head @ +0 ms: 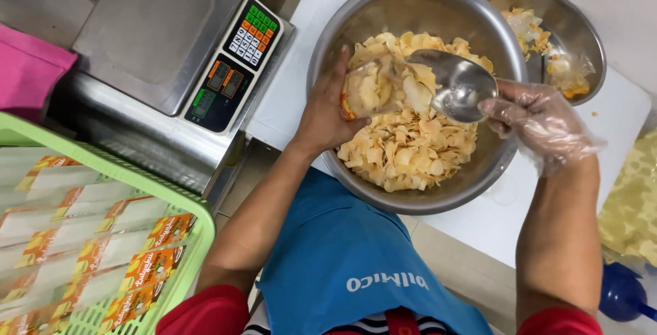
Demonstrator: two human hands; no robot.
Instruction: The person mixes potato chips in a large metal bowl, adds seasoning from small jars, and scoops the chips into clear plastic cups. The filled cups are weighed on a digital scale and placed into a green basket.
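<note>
The left hand (327,117) grasps a small clear pouch (369,88) and holds it tilted over the big steel bowl (356,17), with the mouth of the pouch turned toward the scoop. This way any chip that misses the opening drops back into the bowl and not on the table. The right hand (537,121), covered with a thin plastic glove, closes around the handle of a metal scoop (460,83); the bowl of the scoop is at the mouth of the pouch, just above the heap of chips (410,150). The glove probably keeps the food clean, but the left hand is bare.

The big bowl stands near the front edge of the white table (479,222), directly before the person, and it is about half full of pale yellow chips. The pouch already holds some chips; how full it is I cannot tell. Behind it, at the far right corner of the table, a smaller steel bowl (582,23) holds only a few broken pieces and crumbs.

To the left of the table an electronic scale (154,30) stands with nothing on its steel platform. At the lower left a green plastic basket (198,229) holds many flat packets (102,239), white and orange, lying in rows.
</note>
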